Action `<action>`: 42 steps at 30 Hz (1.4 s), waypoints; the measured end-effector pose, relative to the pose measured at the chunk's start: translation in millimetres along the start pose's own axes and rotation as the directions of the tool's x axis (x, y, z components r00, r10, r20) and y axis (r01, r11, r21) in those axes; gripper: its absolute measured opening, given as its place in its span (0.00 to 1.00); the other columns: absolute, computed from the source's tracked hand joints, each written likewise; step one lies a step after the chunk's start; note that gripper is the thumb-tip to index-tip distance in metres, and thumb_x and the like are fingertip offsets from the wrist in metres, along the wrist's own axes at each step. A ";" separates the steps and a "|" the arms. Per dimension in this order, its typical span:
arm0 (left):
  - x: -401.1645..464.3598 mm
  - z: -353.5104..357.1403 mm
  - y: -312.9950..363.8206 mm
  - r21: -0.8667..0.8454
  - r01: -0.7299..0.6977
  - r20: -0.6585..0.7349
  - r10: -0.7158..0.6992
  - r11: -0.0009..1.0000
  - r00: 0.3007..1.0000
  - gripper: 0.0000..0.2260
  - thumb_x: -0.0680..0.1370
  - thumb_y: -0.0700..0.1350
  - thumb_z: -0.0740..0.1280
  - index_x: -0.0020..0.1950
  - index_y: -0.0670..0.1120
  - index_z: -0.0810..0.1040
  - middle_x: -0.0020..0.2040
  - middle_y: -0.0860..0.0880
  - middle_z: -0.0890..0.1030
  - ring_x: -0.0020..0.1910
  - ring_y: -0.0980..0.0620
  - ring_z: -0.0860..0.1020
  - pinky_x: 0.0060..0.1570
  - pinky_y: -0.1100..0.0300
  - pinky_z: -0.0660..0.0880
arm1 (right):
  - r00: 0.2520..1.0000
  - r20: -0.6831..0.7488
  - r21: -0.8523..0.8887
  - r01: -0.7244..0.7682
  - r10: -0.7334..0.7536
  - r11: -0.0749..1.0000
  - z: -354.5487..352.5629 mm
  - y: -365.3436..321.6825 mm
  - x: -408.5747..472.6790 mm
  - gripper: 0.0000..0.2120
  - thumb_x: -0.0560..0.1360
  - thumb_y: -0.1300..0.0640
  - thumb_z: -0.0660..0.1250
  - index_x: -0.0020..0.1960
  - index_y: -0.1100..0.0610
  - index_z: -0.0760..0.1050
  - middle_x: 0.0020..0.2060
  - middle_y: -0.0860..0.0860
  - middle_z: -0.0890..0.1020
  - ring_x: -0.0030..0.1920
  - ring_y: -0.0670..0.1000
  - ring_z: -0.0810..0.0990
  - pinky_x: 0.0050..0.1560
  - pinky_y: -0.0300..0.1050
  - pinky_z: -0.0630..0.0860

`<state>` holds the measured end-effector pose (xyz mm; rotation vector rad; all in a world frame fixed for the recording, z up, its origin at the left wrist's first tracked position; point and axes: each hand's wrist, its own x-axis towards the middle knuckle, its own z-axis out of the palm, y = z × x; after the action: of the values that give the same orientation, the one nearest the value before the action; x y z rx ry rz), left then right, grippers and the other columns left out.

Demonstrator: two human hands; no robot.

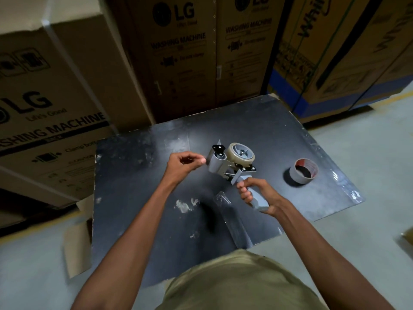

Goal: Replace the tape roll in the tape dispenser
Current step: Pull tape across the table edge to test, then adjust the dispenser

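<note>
The tape dispenser (pixel 232 166) is held up over a dark, scuffed table (pixel 134 175), gripped by its grey handle in the right hand (pixel 257 194), fingers wrapped tight round the grip. Its long axis runs on a diagonal: handle end low and close to the body, roller end aimed up and away, toward the left hand (pixel 182 165). A tan tape roll (pixel 240 154) is seated on the grey hub, its flat face turned up at the camera. The grey front roller (pixel 215 164) and a black tab sit just left of that roll, nearest the left hand.

The left hand is pinched shut, thumb against fingertips, right beside the roller end. Something thin might be caught in the pinch, but it can't really be made out.

A spent cardboard core (pixel 303 172) with a red inner lining is stood on the table to the right of the right hand, well apart. Crumpled clear tape (pixel 221 198) lies just left of the right hand. LG washing machine boxes (pixel 178 52) are stacked beyond both hands.
</note>
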<state>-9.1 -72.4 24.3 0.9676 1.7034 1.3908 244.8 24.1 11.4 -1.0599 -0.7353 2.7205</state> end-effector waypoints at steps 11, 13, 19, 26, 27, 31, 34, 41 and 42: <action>29.9 -3.1 -1.5 0.155 -0.046 0.071 0.036 0.987 0.997 0.03 0.73 0.39 0.76 0.45 0.42 0.86 0.39 0.48 0.87 0.41 0.52 0.85 0.47 0.61 0.81 | 0.994 0.054 -0.036 -0.094 0.096 0.995 -18.7 -30.2 20.6 0.14 0.61 0.64 0.78 0.41 0.61 0.76 0.29 0.50 0.75 0.24 0.43 0.74 0.22 0.32 0.73; 30.3 -1.1 -3.5 0.188 -0.058 0.068 0.046 0.980 0.997 0.04 0.73 0.39 0.76 0.45 0.40 0.86 0.39 0.47 0.87 0.41 0.52 0.85 0.46 0.60 0.82 | 0.992 0.030 -0.034 -0.120 0.121 0.992 -23.7 -32.7 23.9 0.09 0.66 0.65 0.74 0.42 0.61 0.75 0.29 0.50 0.75 0.23 0.43 0.74 0.22 0.32 0.73; 25.8 9.1 -16.8 0.199 -0.028 -0.003 0.029 0.980 1.000 0.04 0.73 0.36 0.75 0.47 0.38 0.86 0.36 0.56 0.85 0.38 0.58 0.84 0.44 0.66 0.80 | 0.989 -0.009 0.011 -0.147 0.147 0.989 -36.1 -33.3 32.1 0.06 0.68 0.65 0.71 0.42 0.62 0.75 0.28 0.50 0.75 0.23 0.43 0.74 0.21 0.32 0.73; 17.4 1.7 -43.9 0.183 0.076 -0.072 -0.064 0.980 0.995 0.05 0.72 0.40 0.77 0.47 0.43 0.87 0.40 0.54 0.86 0.41 0.58 0.85 0.47 0.61 0.81 | 0.987 -0.032 0.025 -0.154 0.155 0.988 -40.7 -23.6 37.2 0.02 0.74 0.66 0.66 0.42 0.63 0.75 0.29 0.51 0.77 0.24 0.44 0.76 0.23 0.32 0.74; 17.5 1.0 -45.3 0.178 0.082 -0.067 -0.071 0.981 0.995 0.05 0.72 0.40 0.77 0.47 0.44 0.87 0.40 0.55 0.86 0.41 0.59 0.85 0.47 0.62 0.81 | 0.987 -0.032 0.025 -0.159 0.160 0.987 -41.0 -24.7 37.1 0.04 0.75 0.66 0.64 0.42 0.63 0.75 0.29 0.52 0.77 0.24 0.44 0.76 0.23 0.32 0.74; 18.6 -0.4 -42.1 0.141 0.081 -0.006 -0.081 0.987 0.997 0.06 0.72 0.37 0.76 0.48 0.38 0.86 0.40 0.53 0.87 0.41 0.58 0.84 0.46 0.66 0.79 | 0.981 -0.035 -0.040 -0.193 0.192 0.980 -40.7 -30.5 34.5 0.05 0.76 0.66 0.63 0.41 0.62 0.75 0.29 0.51 0.76 0.23 0.44 0.75 0.22 0.31 0.73; 22.9 -6.2 -33.6 0.102 0.108 0.086 -0.117 0.989 0.989 0.06 0.72 0.35 0.76 0.48 0.38 0.86 0.42 0.46 0.87 0.43 0.56 0.83 0.47 0.64 0.80 | 0.967 0.032 -0.083 -0.250 0.253 0.965 -47.3 -36.5 32.5 0.09 0.66 0.66 0.75 0.41 0.63 0.75 0.29 0.51 0.75 0.23 0.44 0.75 0.22 0.33 0.74; 31.6 -13.8 -10.5 -0.049 0.243 0.334 -0.213 0.969 0.918 0.09 0.71 0.29 0.72 0.43 0.42 0.86 0.40 0.48 0.86 0.42 0.54 0.83 0.45 0.63 0.80 | 0.903 0.176 -0.219 -0.352 0.391 0.910 -47.1 -51.1 28.3 0.23 0.54 0.64 0.84 0.40 0.62 0.73 0.27 0.51 0.73 0.21 0.43 0.72 0.18 0.33 0.70; 33.3 -15.3 -8.3 -0.069 0.268 0.354 -0.228 0.961 0.907 0.10 0.71 0.27 0.71 0.43 0.42 0.86 0.39 0.48 0.86 0.41 0.54 0.83 0.45 0.64 0.80 | 0.900 0.181 -0.244 -0.350 0.397 0.904 -47.2 -51.9 29.3 0.24 0.54 0.64 0.84 0.41 0.62 0.72 0.27 0.51 0.73 0.21 0.43 0.72 0.18 0.33 0.70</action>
<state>-38.7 -50.7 16.1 0.8371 1.4116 1.0693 251.6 96.4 -11.0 -1.0333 -0.9544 3.1967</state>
